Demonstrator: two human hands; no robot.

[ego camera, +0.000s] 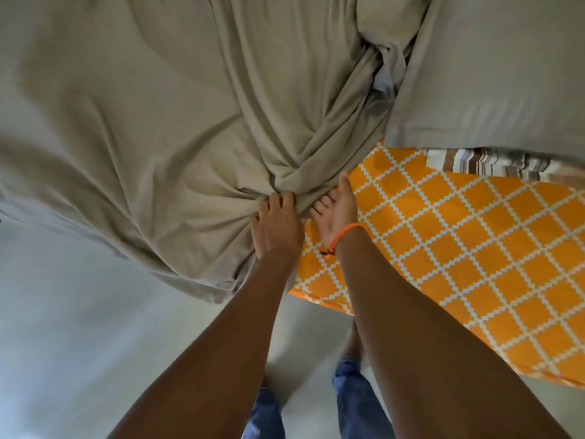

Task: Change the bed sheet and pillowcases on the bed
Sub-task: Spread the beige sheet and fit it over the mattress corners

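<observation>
A beige bed sheet covers most of the bed and is bunched into folds at the near edge. My left hand grips that bunch from above. My right hand, with an orange band at the wrist, is palm-up with its fingers curled under the same bunched edge. Beneath the sheet lies an orange mattress cover with a white diamond grid, bare on the right. A beige pillow lies at the upper right.
A brown and white striped cloth peeks out under the pillow's near edge. A pale floor runs along the near side of the bed. My jeans-clad legs stand close against the mattress.
</observation>
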